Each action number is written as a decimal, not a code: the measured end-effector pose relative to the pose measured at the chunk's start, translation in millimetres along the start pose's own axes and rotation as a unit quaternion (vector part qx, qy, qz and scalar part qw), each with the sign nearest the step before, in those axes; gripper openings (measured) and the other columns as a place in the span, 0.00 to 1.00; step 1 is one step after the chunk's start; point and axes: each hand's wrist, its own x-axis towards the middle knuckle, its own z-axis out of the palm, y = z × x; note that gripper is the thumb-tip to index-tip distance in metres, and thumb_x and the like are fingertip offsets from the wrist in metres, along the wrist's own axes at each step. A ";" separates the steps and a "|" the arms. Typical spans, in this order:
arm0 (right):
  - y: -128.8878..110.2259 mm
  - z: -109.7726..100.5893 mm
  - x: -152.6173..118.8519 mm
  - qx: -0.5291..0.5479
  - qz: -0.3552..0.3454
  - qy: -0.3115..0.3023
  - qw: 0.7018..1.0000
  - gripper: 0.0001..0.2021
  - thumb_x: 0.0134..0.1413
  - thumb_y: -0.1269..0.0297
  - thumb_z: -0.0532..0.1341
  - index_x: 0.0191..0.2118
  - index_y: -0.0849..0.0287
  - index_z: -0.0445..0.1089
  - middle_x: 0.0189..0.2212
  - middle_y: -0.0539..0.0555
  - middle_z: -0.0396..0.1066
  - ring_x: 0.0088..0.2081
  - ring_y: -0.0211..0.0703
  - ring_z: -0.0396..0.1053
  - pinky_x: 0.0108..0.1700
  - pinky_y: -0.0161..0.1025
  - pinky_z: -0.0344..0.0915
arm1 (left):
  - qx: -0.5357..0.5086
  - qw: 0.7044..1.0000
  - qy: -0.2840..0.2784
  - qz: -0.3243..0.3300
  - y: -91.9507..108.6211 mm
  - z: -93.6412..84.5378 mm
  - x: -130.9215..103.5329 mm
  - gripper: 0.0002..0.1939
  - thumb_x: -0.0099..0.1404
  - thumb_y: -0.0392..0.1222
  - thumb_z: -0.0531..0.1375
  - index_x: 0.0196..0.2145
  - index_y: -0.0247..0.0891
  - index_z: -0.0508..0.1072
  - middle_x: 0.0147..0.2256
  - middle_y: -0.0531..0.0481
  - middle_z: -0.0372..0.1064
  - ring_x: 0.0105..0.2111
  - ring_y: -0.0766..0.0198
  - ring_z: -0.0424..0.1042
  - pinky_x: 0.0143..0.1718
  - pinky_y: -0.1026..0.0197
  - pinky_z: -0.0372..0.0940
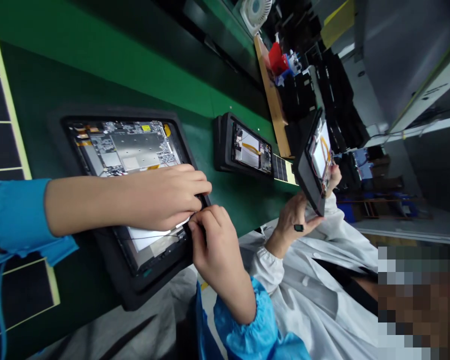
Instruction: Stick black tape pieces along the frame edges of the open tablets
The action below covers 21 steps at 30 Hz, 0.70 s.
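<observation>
In front of me an opened tablet [135, 150] lies in a black foam tray [189, 150], its circuit board and metal shield bare. My left hand [176, 195] reaches across it from the left, fingers curled down at the tablet's near right edge. Beside it my right hand [215, 242] pinches at the same edge, thumb against forefinger. Whatever the fingertips hold is hidden or too small to name. A thin black wire [150, 237] crosses the white battery [144, 241] below my left wrist.
A second opened tablet [251, 147] sits in stacked foam trays on the green table [225, 195]. To the right, a co-worker's hands [294, 220] hold another tablet in a tray [313, 165]. Dark pads on yellow sheets [7, 135] lie left. A white fan [255, 12] stands behind.
</observation>
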 end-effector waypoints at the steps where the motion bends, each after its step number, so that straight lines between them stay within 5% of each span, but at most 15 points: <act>1: 0.5 1.0 0.1 -0.008 -0.004 -0.001 1.000 0.10 0.73 0.72 0.54 0.38 0.56 0.68 0.37 0.56 0.72 0.39 0.49 0.68 0.41 0.44 0.67 | -0.006 1.000 0.003 0.001 -0.1 0.2 0.0 0.11 0.69 0.32 0.61 0.29 0.40 0.75 0.39 0.46 0.73 0.43 0.53 0.71 0.47 0.52 0.63; 12: 7.5 11.1 -11.9 0.072 0.083 0.211 0.971 0.10 0.75 0.72 0.54 0.39 0.53 0.64 0.35 0.50 0.67 0.37 0.42 0.68 0.39 0.38 0.66 | -0.015 1.000 0.008 -0.016 -0.7 -1.1 -0.9 0.11 0.71 0.34 0.60 0.31 0.41 0.78 0.40 0.47 0.74 0.43 0.53 0.72 0.45 0.52 0.64; 21: 3.2 26.6 -20.8 0.114 0.061 0.216 0.968 0.08 0.73 0.73 0.56 0.42 0.54 0.68 0.35 0.52 0.72 0.37 0.42 0.72 0.39 0.39 0.69 | -0.027 0.994 0.077 -0.075 21.3 9.8 -5.7 0.08 0.73 0.45 0.61 0.37 0.42 0.78 0.42 0.45 0.75 0.49 0.47 0.72 0.56 0.43 0.64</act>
